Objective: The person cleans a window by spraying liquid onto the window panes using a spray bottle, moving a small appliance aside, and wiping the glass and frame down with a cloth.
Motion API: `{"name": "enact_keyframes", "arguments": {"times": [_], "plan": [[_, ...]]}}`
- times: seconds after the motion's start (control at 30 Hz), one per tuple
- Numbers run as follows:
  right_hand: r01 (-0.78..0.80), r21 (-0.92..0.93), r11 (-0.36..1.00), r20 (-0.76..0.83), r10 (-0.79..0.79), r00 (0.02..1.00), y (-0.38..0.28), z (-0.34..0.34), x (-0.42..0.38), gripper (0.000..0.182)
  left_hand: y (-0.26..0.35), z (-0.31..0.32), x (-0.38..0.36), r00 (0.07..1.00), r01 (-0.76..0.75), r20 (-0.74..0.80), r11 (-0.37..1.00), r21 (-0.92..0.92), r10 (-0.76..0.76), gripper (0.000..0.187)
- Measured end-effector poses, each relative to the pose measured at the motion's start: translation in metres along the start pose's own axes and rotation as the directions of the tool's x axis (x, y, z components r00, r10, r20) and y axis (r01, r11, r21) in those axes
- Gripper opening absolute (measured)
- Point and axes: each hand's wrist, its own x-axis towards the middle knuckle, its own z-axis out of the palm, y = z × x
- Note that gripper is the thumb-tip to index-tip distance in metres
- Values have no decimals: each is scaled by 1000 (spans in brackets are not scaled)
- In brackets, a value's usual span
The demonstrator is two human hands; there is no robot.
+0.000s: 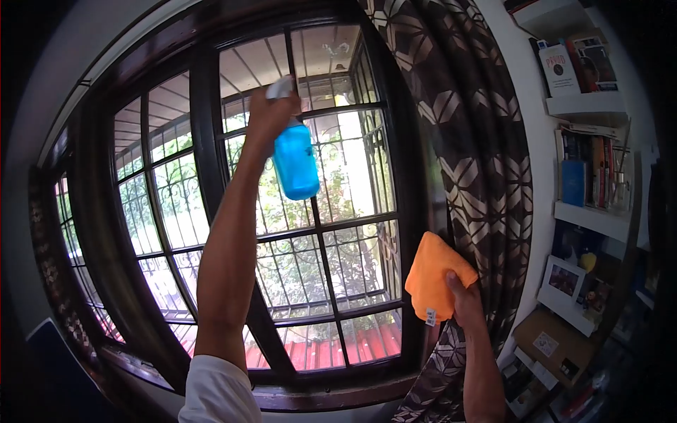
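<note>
Head view: person faces a dark-framed window [205,134]. Left grip [266,116] raised, fingers wrapped around the neck of a spray bottle [297,163], white head on top, blue liquid in body. Bottle slightly tilted, in front of the upper panes of the right-hand window section; cannot tell if it touches the glass. White sleeve [220,393] on left arm.

Right grip [465,302] clasps an orange cloth [433,273], bunched/folded, small white tag [431,316] at its lower edge, thumb on the near side. Cloth sits lower and to the right of the bottle, in front of the window's right edge and beside the patterned curtain [486,169].

Outside: metal bars, greenery [338,169], red ribbed surface [374,344] at bottom. Far right: wall shelves [589,106] with books [599,169] and a framed photo [564,276]. Frame edges dark, details there hard to read.
</note>
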Motion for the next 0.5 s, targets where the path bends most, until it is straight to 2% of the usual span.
{"name": "enact_keyframes", "arguments": {"times": [0.07,0.1,0.17,0.27,0.33,0.4,0.43,0.5], "plan": [[-13,-14,1000,-5,13,1000,-3,-1,0,52,-6,-37,6,998,45,-53,990,137,-38,20],[-17,-12,1000,11,17,1000,-3,-2,1,51,-11,-54,6,997,52,-61,988,145,-44,20],[5,-2,1000,44,-5,999,-1,-3,2,49,-22,-78,8,998,48,11,928,369,-56,14],[25,21,999,70,-26,997,1,1,1,49,-33,-89,12,999,8,30,932,362,-20,11],[21,12,1000,68,-22,997,7,0,3,49,-28,-81,20,999,29,-24,948,316,-23,16],[22,0,1000,65,-22,998,10,0,7,49,-22,-75,43,991,-128,-6,950,285,135,19],[31,-20,999,59,-30,998,9,0,7,49,-20,-76,60,991,-124,-10,951,284,132,19],[33,-42,999,56,-31,998,10,2,7,50,-19,-84,87,970,-185,-100,943,278,220,20]]}}
